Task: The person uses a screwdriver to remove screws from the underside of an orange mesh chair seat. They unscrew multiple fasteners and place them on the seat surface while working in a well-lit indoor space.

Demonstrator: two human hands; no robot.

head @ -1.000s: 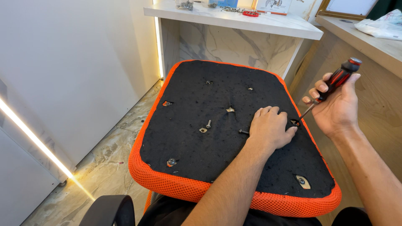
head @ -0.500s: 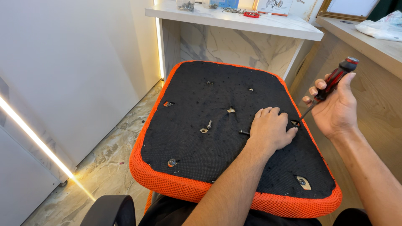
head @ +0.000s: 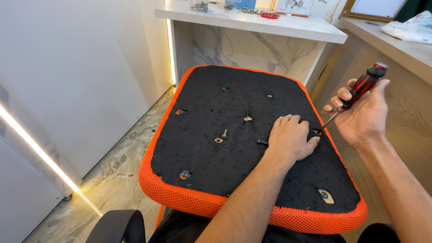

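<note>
An upturned chair seat (head: 216, 171) with a black fabric underside and orange mesh rim lies in front of me. My left hand (head: 290, 137) rests flat on the fabric, its fingers beside a screw hole (head: 317, 132) near the right edge. My right hand (head: 362, 112) grips a red-and-black screwdriver (head: 365, 84), whose tip sits in that hole. A loose black screw (head: 262, 141) lies just left of my left hand. Another screw (head: 224, 133) stands near the seat's middle.
Several more holes with metal fittings dot the underside, such as one at the front right (head: 325, 195). A marble counter (head: 252, 22) with small items stands behind. A wooden counter (head: 396, 45) runs along the right. White wall panels and a marble floor lie left. A black armrest (head: 117, 225) shows at the bottom.
The right hand has turned a little on the screwdriver handle. The left hand and the seat have stayed put.
</note>
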